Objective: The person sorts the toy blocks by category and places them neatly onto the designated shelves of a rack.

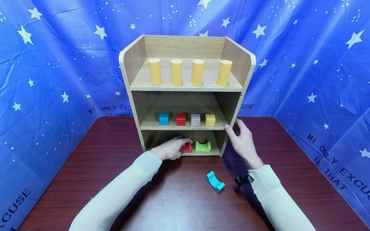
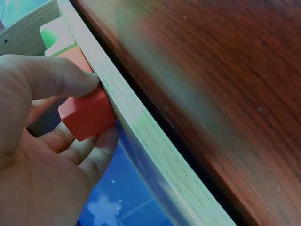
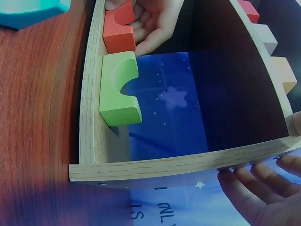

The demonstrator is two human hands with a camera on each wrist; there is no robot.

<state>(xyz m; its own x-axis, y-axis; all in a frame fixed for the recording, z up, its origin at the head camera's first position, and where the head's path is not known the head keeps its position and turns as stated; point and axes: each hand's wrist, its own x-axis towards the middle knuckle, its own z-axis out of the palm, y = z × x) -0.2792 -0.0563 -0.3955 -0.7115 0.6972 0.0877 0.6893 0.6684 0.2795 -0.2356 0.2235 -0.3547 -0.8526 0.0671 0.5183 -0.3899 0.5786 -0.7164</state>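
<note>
My left hand [image 1: 172, 148] reaches into the bottom level of a small wooden shelf [image 1: 186, 89]. It pinches a red arch-shaped block [image 2: 89, 115], thumb on one face and fingers on the other, right at the shelf board's front edge. Beside that block stands a light green arch block [image 3: 115, 89], its hollow facing up in the head view. My right hand [image 1: 243, 143] holds the shelf's right side panel, thumb at the front edge by the middle board and fingers along the outside. A turquoise arch block [image 1: 215, 182] lies on the table in front of the shelf.
The middle board carries a blue cube [image 1: 163, 119], a red cube [image 1: 180, 119], a white cube [image 1: 195, 119] and a yellow cube [image 1: 210, 120] in a row. Several yellow cylinders [image 1: 176, 72] stand upright on top. Behind the dark red table [image 1: 121, 189] hangs a blue starry cloth [image 1: 72, 57].
</note>
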